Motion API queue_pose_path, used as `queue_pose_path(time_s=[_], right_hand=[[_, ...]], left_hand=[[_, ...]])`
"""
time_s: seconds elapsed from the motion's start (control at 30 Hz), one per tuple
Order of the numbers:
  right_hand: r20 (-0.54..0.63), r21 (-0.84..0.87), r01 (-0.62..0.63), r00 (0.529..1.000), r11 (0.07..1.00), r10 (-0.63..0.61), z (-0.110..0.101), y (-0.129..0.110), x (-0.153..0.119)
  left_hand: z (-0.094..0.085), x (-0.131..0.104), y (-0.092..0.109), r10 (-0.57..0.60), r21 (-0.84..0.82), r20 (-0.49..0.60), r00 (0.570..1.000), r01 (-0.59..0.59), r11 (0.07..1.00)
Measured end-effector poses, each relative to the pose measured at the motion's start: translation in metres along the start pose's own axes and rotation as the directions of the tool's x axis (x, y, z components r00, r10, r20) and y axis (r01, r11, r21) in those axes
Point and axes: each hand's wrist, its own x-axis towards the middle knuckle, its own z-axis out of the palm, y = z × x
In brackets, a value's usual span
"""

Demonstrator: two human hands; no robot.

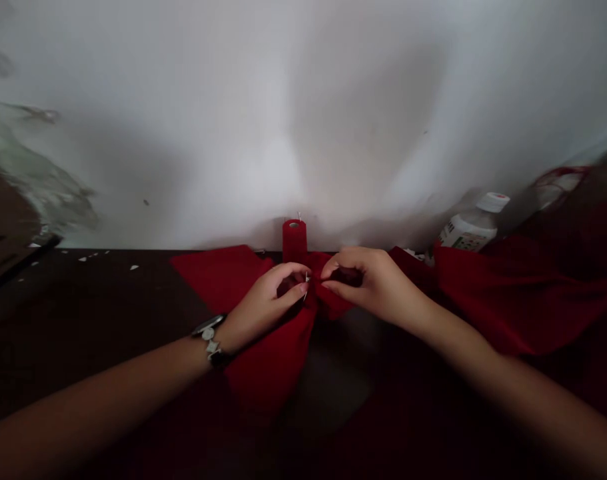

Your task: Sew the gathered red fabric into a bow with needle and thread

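Red cloth [276,360] is gathered near the middle of the dark table, its folds spreading left and toward me. My left hand [270,293] pinches a thin, pale, pin-like piece [307,279] at the gathered part. Just to its right, my right hand [373,283] has thumb and forefinger nearly together at the cloth, seemingly pinching a fold; the exact grip is too small to make out. Behind both hands a red upright holder [294,241] stands against the wall, with pins sticking up from its top.
A white-capped bottle [470,223] stands at the right by the wall [223,120]. More red fabric [523,293] lies in front of it. White scraps [134,267] dot the dark table [108,320]; a brown box [6,220] is at the left edge.
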Motion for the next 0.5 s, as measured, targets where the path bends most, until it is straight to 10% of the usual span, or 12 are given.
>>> queue_pose_path(time_s=[0.17,0.33,0.5], right_hand=[[-0.104,-0.024,0.074,0.992,0.997,-0.076,0.002,-0.02,-0.012],[-0.155,0.333,0.021,0.987,0.943,0.033,0.017,-0.004,-0.02],[0.056,0.909,-0.154,0.966,0.386,0.254,0.038,0.02,-0.018]], left_hand=[[-0.001,0.0,0.032,-0.031,-0.383,0.137,0.99,0.082,0.92],[0.013,0.006,0.018,0.061,-0.488,0.247,0.967,0.069,0.87],[0.027,0.009,-0.025,0.037,-0.439,0.184,0.982,0.049,0.897]])
